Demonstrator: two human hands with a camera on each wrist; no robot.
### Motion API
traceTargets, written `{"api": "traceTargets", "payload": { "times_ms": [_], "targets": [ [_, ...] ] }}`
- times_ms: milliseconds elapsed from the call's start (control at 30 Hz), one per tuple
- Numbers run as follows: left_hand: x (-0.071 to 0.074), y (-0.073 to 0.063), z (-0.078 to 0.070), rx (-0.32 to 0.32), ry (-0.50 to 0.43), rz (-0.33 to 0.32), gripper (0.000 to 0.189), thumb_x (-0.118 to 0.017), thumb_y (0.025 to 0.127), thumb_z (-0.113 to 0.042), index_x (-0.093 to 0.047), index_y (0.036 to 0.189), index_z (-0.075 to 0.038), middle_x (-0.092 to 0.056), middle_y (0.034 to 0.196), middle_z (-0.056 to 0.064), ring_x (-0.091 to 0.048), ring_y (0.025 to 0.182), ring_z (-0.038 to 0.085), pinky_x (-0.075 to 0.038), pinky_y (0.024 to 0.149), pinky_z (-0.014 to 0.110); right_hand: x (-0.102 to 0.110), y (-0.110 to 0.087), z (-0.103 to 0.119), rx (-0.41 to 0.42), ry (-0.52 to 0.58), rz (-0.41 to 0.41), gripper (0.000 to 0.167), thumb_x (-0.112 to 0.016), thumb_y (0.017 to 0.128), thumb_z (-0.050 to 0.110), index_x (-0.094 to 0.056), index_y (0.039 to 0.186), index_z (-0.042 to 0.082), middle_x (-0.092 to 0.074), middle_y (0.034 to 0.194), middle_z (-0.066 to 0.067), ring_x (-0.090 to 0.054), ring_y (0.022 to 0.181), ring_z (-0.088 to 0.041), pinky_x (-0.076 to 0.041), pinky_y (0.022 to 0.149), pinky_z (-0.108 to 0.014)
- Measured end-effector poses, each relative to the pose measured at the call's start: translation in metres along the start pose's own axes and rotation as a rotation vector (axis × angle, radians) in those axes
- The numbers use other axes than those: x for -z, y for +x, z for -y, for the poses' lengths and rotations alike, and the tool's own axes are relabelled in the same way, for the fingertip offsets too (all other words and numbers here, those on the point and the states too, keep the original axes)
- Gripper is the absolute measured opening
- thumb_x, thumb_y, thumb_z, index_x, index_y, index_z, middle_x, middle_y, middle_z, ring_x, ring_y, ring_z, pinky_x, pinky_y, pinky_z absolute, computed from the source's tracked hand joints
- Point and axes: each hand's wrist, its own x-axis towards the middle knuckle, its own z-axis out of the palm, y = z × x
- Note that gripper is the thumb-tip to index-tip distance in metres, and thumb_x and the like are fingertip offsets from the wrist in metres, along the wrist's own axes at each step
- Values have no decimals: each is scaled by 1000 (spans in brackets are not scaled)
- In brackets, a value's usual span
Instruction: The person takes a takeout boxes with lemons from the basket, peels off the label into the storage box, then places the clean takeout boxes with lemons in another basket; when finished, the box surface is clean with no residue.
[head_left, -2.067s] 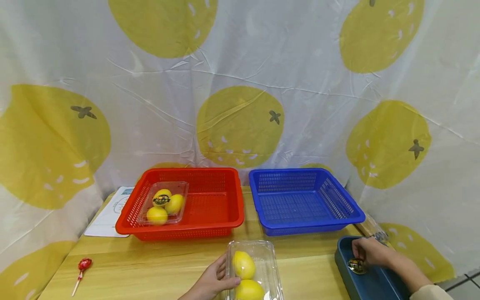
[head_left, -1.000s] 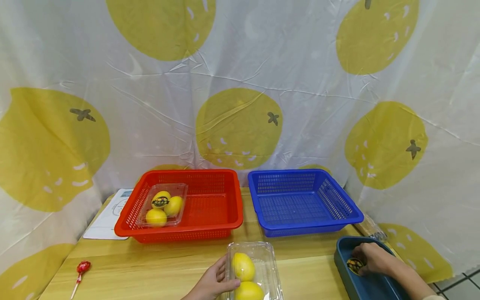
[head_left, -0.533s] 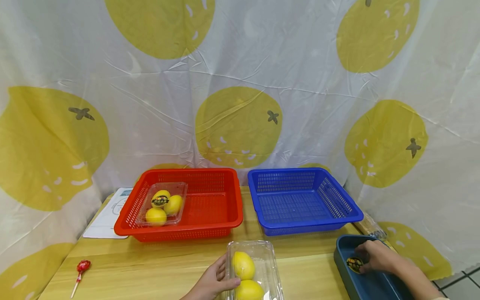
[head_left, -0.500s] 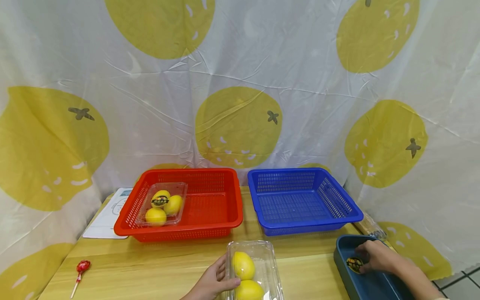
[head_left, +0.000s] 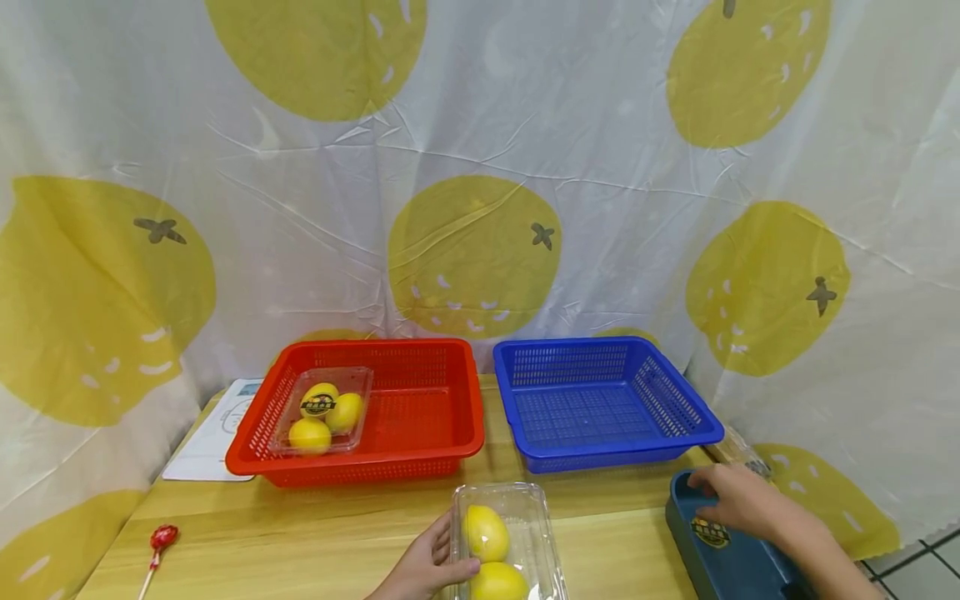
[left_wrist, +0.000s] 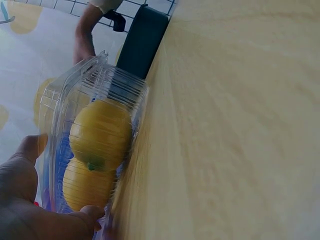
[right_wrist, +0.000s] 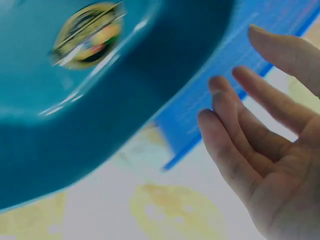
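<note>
My left hand [head_left: 427, 562] grips the left side of a clear plastic clamshell box [head_left: 534, 533] on the wooden table, thumb over its edge. Two yellow lemons [head_left: 487, 533] show inside it. In the left wrist view, thumb and fingers straddle the box wall [left_wrist: 52, 107]. At the right, my right hand [head_left: 742, 502] is over the far end of a dark teal tray [head_left: 731, 575], holding nothing. A round black-and-gold sticker [head_left: 709, 532] lies in that tray. The right wrist view has the fingers loosely bent and spread, apart from the sticker [right_wrist: 90, 35].
A red basket [head_left: 408, 467] with a labelled clear box of lemons [head_left: 322, 417] stands behind, at the left. Right of it sits a blue basket [head_left: 600, 458]. A red lollipop [head_left: 163, 537] and a paper sheet [head_left: 213, 442] lie at the left. Behind hangs a lemon-print cloth [head_left: 330, 233].
My right hand was down at the sticker and fingered it; now it has lifted off toward the tray's far end, leaving the sticker inside. The left hand keeps its hold on the box.
</note>
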Motion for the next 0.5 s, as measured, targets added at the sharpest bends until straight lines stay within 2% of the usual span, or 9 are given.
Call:
{"api": "traceTargets", "payload": {
  "times_ms": [167,400,500],
  "targets": [
    [-2,1,0,-13,19,6,91,-67,92,-28,-10,151,12,-26,152,37,-35,137,51,-44,106,51,-2,-2,42,-27,41,-58,41,-80,78,26,-68,110,6,-68,89,1,-63,76,-15,-50,61,-26],
    [4,0,0,-15,17,5,90,-65,94,-27,-8,151,11,-26,152,37,-38,136,49,-46,105,51,-21,-2,105,46,154,-227,58,-75,82,42,-58,130,15,-64,100,5,-61,86,-12,-48,65,-23],
    [2,1,1,-21,13,22,89,-64,94,-26,-7,151,12,-27,152,37,-38,136,49,-46,105,50,-30,-4,121,33,231,-232,62,-73,82,47,-55,135,19,-63,103,5,-59,89,-12,-47,65,-25]
  ]
}}
